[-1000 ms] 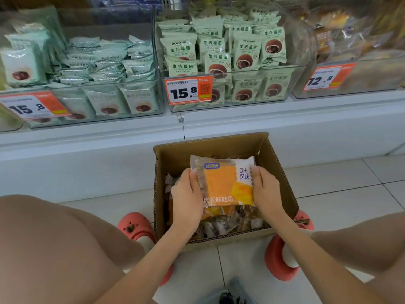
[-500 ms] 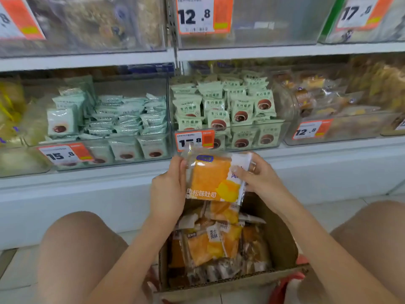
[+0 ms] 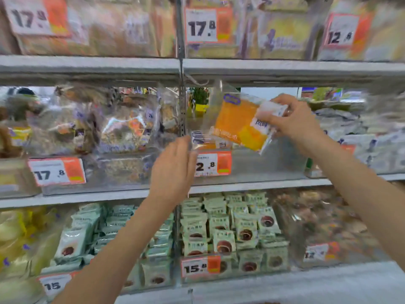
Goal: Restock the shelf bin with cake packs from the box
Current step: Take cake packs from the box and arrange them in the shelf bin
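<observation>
An orange cake pack (image 3: 237, 122) in clear wrap hangs tilted over a clear shelf bin (image 3: 258, 163) on the middle shelf, the one with a 12.8 price tag. My right hand (image 3: 293, 122) pinches the pack's white right end. My left hand (image 3: 173, 170) has let go and sits lower left of the pack, fingers straight, near the bin's front left corner. The bin looks almost empty, with one pack (image 3: 203, 141) lying at its left. The box is out of view.
Bins of bagged bread (image 3: 98, 128) fill the middle shelf to the left. Green-white snack packs (image 3: 232, 229) fill the bins on the shelf below. An upper shelf edge (image 3: 197, 69) runs just above the bin. A metal upright (image 3: 181, 106) divides the bays.
The view rose from the box on the floor to the middle shelf. Both hands lifted the pack up to the bin; the left hand has released it, and the right alone holds it.
</observation>
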Demonstrator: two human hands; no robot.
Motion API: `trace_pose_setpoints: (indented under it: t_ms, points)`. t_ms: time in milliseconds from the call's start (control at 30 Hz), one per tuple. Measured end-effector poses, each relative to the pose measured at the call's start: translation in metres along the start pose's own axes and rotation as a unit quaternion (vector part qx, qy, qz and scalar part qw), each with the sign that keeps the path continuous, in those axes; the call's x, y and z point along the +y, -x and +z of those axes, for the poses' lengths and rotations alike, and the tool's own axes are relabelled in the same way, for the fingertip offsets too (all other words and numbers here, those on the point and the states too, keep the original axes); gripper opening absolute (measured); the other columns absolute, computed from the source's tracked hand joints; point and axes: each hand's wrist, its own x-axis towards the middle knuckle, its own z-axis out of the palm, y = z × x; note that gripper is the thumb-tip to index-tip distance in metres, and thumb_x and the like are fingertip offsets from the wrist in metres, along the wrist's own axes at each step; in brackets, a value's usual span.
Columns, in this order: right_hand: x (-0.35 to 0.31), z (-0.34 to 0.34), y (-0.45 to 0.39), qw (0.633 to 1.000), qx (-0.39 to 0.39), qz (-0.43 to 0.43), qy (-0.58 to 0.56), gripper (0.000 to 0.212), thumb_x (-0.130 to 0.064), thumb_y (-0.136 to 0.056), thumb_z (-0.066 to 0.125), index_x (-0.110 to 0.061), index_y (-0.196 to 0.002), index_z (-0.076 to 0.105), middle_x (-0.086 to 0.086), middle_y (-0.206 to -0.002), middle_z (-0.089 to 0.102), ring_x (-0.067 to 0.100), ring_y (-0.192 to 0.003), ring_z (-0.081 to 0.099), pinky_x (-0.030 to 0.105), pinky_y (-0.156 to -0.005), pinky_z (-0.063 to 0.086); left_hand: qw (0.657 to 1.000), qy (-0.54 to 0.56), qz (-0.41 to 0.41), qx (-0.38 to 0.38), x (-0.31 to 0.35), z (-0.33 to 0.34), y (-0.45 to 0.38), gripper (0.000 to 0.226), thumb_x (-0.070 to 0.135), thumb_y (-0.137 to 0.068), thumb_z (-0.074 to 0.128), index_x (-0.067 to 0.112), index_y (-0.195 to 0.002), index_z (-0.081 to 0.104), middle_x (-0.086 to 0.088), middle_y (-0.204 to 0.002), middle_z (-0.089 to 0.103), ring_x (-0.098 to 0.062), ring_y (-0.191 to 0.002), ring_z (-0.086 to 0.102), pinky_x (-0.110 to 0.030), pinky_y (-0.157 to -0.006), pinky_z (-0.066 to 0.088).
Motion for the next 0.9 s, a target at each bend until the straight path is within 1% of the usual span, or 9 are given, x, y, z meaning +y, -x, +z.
trace_pose_setpoints:
  t_ms: [67, 133, 300, 433, 567, 667, 733, 833, 900]
  points:
    - [0.006, 0.014, -0.029, 0.998, -0.031, -0.015, 0.048, 0.027, -0.016, -0.074, 0.079, -0.021, -0.083, 0.055, 0.008, -0.080, 0.060, 0.007, -0.059, 0.055, 0.028, -0.055, 0.049, 0.995, -0.058, 0.043, -0.072, -0.010, 0.031, -0.016, 0.081, 0.060, -0.094, 0.014, 0.001, -0.147, 0.024, -0.017, -0.152, 0.030, -0.029, -0.142, 0.026, -0.040, -0.116, 0.019]
    - [0.019, 0.033, -0.047, 0.993, -0.088, 0.014, 0.077, 0.028, -0.020, -0.072, 0.081, -0.022, -0.078, 0.054, 0.008, -0.079, 0.060, 0.014, -0.063, 0.056, 0.031, -0.056, 0.050, 0.986, -0.120, 0.059, -0.097, -0.017, 0.054, -0.026, 0.089, 0.068, -0.091, 0.009, 0.002, -0.150, 0.014, -0.015, -0.157, 0.016, -0.027, -0.146, 0.011, -0.039, -0.119, 0.005]
    - [0.045, 0.066, -0.079, 0.986, -0.140, 0.018, 0.083, 0.034, -0.014, -0.073, 0.080, -0.019, -0.069, 0.047, 0.002, -0.064, 0.054, 0.014, -0.058, 0.053, 0.030, -0.052, 0.048, 0.975, -0.197, 0.082, -0.067, -0.027, 0.072, -0.025, 0.087, 0.066, -0.091, 0.020, 0.002, -0.150, 0.014, -0.018, -0.156, 0.017, -0.031, -0.145, 0.018, -0.043, -0.116, 0.013]
    - [0.068, 0.080, -0.083, 0.966, -0.213, 0.019, 0.145, 0.039, -0.015, -0.073, 0.081, -0.019, -0.067, 0.042, -0.002, -0.066, 0.049, 0.009, -0.058, 0.045, 0.016, -0.042, 0.041, 0.969, -0.223, 0.078, -0.073, -0.027, 0.074, -0.025, 0.086, 0.065, -0.089, 0.025, 0.001, -0.148, 0.020, -0.020, -0.153, 0.025, -0.032, -0.142, 0.025, -0.043, -0.116, 0.014]
    - [0.081, 0.092, -0.080, 0.895, -0.248, -0.052, 0.366, 0.044, -0.028, -0.071, 0.082, -0.021, -0.066, 0.039, -0.001, -0.074, 0.048, 0.016, -0.068, 0.043, 0.028, -0.055, 0.033, 0.967, -0.230, 0.080, -0.072, -0.028, 0.077, -0.025, 0.083, 0.063, -0.090, 0.026, 0.002, -0.147, 0.023, -0.020, -0.151, 0.031, -0.033, -0.141, 0.029, -0.044, -0.115, 0.016]
    - [0.079, 0.095, -0.080, 0.877, -0.255, -0.053, 0.404, 0.036, -0.033, -0.073, 0.079, -0.021, -0.085, 0.047, 0.002, -0.096, 0.053, 0.022, -0.095, 0.049, 0.031, -0.071, 0.039, 0.968, -0.225, 0.076, -0.079, -0.028, 0.076, -0.025, 0.083, 0.063, -0.090, 0.025, 0.002, -0.145, 0.029, -0.020, -0.148, 0.037, -0.033, -0.138, 0.034, -0.044, -0.114, 0.018]
    - [0.076, 0.096, -0.079, 0.875, -0.271, -0.059, 0.398, 0.056, -0.036, -0.071, 0.078, -0.027, -0.116, 0.045, 0.007, -0.126, 0.042, 0.026, -0.121, 0.035, 0.040, -0.096, 0.037, 0.969, -0.223, 0.071, -0.079, -0.027, 0.077, -0.025, 0.083, 0.063, -0.089, 0.026, 0.001, -0.144, 0.034, -0.019, -0.146, 0.040, -0.033, -0.137, 0.036, -0.044, -0.113, 0.020]
    - [0.066, 0.102, -0.080, 0.809, -0.339, -0.085, 0.473, 0.090, -0.039, -0.075, 0.074, -0.040, -0.145, 0.016, -0.003, -0.157, 0.007, 0.024, -0.143, 0.006, 0.059, -0.110, 0.014, 0.969, -0.224, 0.069, -0.072, -0.028, 0.079, -0.025, 0.082, 0.063, -0.089, 0.026, 0.001, -0.143, 0.033, -0.020, -0.144, 0.043, -0.033, -0.137, 0.037, -0.044, -0.112, 0.020]
    - [0.069, 0.112, -0.084, 0.769, -0.364, -0.094, 0.517, 0.091, -0.035, -0.082, 0.069, -0.040, -0.148, 0.006, -0.005, -0.159, -0.003, 0.023, -0.146, -0.001, 0.060, -0.111, 0.011, 0.969, -0.225, 0.068, -0.069, -0.028, 0.080, -0.024, 0.082, 0.063, -0.088, 0.026, 0.002, -0.143, 0.029, -0.020, -0.143, 0.043, -0.033, -0.137, 0.036, -0.044, -0.112, 0.020]
